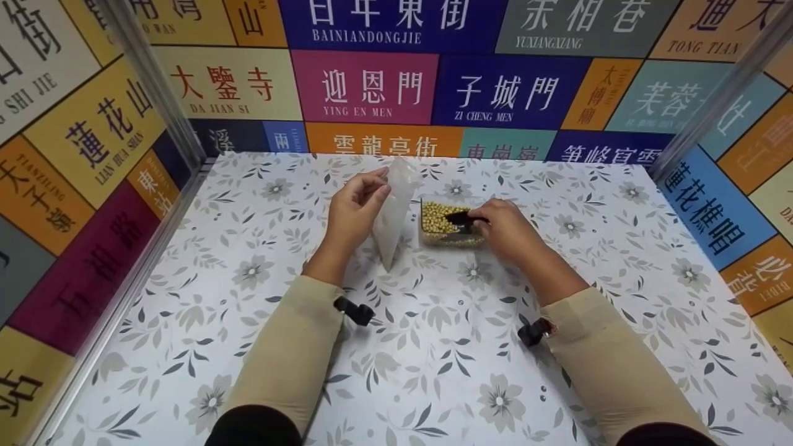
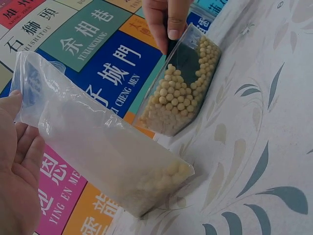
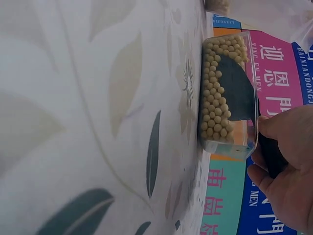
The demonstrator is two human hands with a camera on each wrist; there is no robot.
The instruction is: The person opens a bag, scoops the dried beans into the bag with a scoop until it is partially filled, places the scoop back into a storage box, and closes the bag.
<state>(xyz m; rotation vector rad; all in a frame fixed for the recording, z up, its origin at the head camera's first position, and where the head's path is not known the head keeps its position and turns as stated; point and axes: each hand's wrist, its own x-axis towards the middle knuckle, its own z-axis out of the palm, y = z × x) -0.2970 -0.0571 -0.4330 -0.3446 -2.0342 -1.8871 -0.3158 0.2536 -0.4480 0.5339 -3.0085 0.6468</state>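
Observation:
My left hand pinches the top edge of a translucent plastic bag, holding it upright. Some soybeans lie in the bag's bottom corner, seen in the left wrist view. To the right of the bag stands a clear rectangular container with many more soybeans inside. My right hand grips the handle of a black scoop. In the right wrist view the scoop's blade is down in the container among the beans, partly covered by them.
The table has a white cover printed with grey flowers and leaves. Upright panels with colourful Chinese street-name signs close off the back and both sides. A small black clip device sits at each wrist.

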